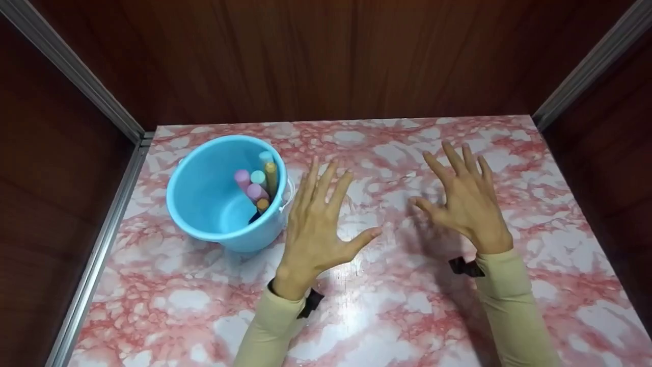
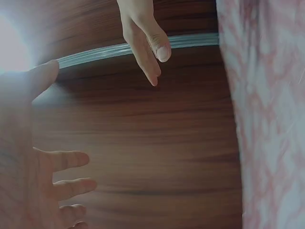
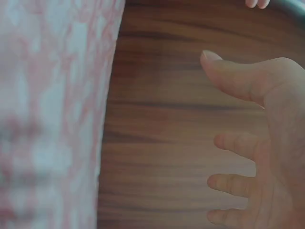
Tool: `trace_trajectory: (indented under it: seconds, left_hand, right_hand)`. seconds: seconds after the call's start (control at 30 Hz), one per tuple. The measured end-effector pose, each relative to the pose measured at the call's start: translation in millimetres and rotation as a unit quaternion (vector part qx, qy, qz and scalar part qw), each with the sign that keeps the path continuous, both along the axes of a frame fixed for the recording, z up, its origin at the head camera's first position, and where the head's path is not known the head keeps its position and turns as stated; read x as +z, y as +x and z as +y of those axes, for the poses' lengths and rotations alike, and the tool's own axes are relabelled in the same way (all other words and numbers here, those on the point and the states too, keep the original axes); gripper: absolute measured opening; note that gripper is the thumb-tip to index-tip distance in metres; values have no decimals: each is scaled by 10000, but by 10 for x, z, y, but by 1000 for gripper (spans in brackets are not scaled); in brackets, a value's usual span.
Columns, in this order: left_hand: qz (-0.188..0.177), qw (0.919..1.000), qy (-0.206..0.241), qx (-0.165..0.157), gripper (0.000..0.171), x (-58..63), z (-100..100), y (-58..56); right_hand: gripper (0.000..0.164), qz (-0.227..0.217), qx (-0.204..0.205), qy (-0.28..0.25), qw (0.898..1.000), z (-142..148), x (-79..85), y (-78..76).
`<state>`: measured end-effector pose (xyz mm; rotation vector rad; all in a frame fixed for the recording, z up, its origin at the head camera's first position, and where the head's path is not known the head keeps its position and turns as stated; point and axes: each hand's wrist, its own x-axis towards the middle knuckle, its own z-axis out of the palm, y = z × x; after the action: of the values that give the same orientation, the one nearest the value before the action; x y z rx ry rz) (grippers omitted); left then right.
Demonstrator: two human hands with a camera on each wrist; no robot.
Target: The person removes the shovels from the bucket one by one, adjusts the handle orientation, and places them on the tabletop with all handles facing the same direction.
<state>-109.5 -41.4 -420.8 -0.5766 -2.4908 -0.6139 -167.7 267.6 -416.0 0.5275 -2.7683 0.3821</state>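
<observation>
Left hand (image 1: 317,224) held above table (image 1: 397,316), fingers straight and spread wide, nothing gripped. Right hand (image 1: 466,204) likewise spread, unladen, held toward table's right edge. Blue bucket (image 1: 254,238) set upright left of left hand, near table's far left corner, mouth upward. Inside, markers (image 1: 257,192) bunched against wall nearer left hand, apparently propped by it; long axes steep, visible ends pointed upward.

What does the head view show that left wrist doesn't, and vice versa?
Head only: the blue bucket, the coloured sticks standing inside it, and the sleeves.

Left wrist only: a bright white glare at the upper-left edge; no extra objects.

Both: left hand, right hand, marbled tabletop, wood panelling, metal trim.
</observation>
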Motion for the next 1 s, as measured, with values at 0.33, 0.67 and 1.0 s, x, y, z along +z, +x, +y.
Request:
trace_trajectory:
  seconds: [0.33, 0.67, 1.0]
  left_hand:
    - [376, 9971, 341, 562, 106, 214, -562, 164]
    - [33, 9835, 1176, 1373, 126, 228, -1291, 179]
    - [-1591, 9569, 1432, 1960, 157, 130, -1902, 296]
  right_hand:
    - [77, 99, 876, 10, 9961, -479, 519, -317]
    - [75, -257, 1661, 106, 9857, -1032, 908, -563]
    - [68, -979, 2165, 342, 9708, -1539, 1173, -580]
